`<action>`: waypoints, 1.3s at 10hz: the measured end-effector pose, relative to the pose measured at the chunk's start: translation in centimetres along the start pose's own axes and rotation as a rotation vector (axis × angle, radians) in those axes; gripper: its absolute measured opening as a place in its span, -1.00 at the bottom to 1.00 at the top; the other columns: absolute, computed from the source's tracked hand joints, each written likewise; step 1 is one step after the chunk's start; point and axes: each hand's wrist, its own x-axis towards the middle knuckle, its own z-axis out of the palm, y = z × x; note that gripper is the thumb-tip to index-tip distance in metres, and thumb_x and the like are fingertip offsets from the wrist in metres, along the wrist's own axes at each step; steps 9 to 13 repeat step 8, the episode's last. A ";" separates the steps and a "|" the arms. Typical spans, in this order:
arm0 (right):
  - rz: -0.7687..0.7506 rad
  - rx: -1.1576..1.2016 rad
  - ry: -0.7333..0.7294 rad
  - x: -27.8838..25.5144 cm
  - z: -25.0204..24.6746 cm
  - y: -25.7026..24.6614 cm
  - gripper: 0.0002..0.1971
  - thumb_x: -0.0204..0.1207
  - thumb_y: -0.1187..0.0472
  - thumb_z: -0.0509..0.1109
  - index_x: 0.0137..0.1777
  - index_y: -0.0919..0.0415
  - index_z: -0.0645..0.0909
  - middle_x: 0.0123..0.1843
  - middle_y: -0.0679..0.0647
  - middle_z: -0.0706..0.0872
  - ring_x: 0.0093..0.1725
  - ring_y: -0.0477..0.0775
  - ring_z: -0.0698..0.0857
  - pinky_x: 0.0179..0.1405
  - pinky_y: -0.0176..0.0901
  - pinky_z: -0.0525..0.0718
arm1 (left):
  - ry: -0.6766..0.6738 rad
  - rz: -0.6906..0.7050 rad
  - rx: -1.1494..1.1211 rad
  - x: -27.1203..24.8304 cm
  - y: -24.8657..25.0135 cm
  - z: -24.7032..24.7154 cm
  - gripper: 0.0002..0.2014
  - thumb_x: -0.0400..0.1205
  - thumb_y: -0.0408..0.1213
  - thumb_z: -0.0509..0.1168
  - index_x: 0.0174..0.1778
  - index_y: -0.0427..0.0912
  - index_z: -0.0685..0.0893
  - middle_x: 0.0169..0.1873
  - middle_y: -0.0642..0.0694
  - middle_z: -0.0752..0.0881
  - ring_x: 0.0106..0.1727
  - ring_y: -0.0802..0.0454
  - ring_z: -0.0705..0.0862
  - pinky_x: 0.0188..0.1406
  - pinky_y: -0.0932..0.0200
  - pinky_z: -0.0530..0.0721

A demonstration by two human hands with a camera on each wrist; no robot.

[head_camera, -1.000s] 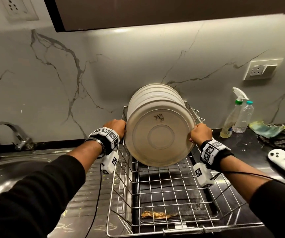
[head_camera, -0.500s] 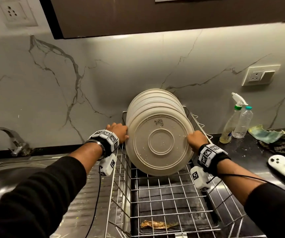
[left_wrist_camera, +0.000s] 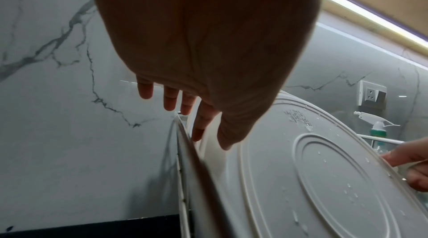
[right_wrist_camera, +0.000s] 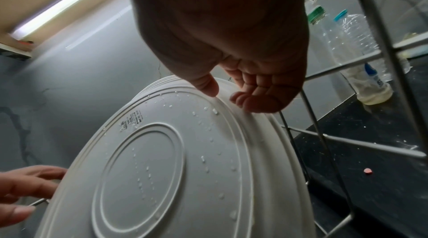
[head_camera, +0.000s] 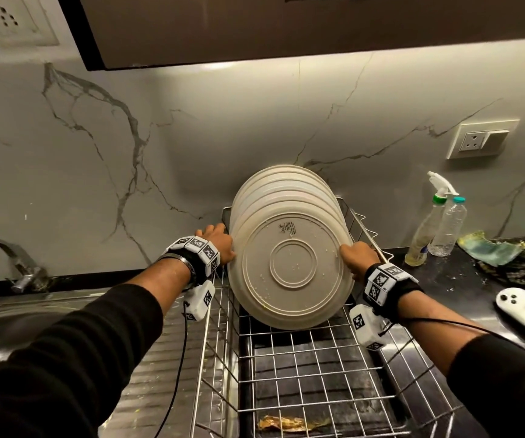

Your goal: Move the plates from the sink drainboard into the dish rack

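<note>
Here, by the steel drainboard point(head_camera: 163, 374) and marble wall point(head_camera: 191, 137), left hand point(head_camera: 220, 245) presses straight-fingered on racked plates point(head_camera: 289, 267); right hand point(head_camera: 357, 259) grips them.

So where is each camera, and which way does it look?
Head: on the head, facing forward and down at the plates in the dish rack; sleeves, left hand, right hand show.
Left wrist: on the left wrist, looking along the palm at the plates' left edge; palm and straight fingers show.
Right wrist: on the right wrist, looking along the palm at the plates' right edge; palm and curled fingers show.
Shared: both wrist views show the plates' wet face and the opposite hand.
</note>
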 end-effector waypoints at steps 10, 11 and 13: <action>-0.262 -0.069 0.086 -3.1 -1.8 -3.9 -0.39 0.42 -0.17 0.28 0.42 0.13 0.51 0.30 0.24 0.72 0.24 0.30 0.71 0.22 0.18 0.72 | 0.154 0.050 -0.365 -2.3 -2.9 -3.4 -0.52 0.58 0.26 0.17 0.26 0.06 0.68 0.33 -0.02 0.68 0.39 -0.14 0.59 0.41 -0.18 0.48; -0.262 -0.069 0.086 -3.1 -1.8 -3.9 -0.39 0.42 -0.17 0.28 0.42 0.13 0.51 0.30 0.24 0.72 0.24 0.30 0.71 0.22 0.18 0.72 | 0.154 0.050 -0.365 -2.3 -2.9 -3.4 -0.52 0.58 0.26 0.17 0.26 0.06 0.68 0.33 -0.02 0.68 0.39 -0.14 0.59 0.41 -0.18 0.48; -0.262 -0.069 0.086 -3.1 -1.8 -3.9 -0.39 0.42 -0.17 0.28 0.42 0.13 0.51 0.30 0.24 0.72 0.24 0.30 0.71 0.22 0.18 0.72 | 0.154 0.050 -0.365 -2.3 -2.9 -3.4 -0.52 0.58 0.26 0.17 0.26 0.06 0.68 0.33 -0.02 0.68 0.39 -0.14 0.59 0.41 -0.18 0.48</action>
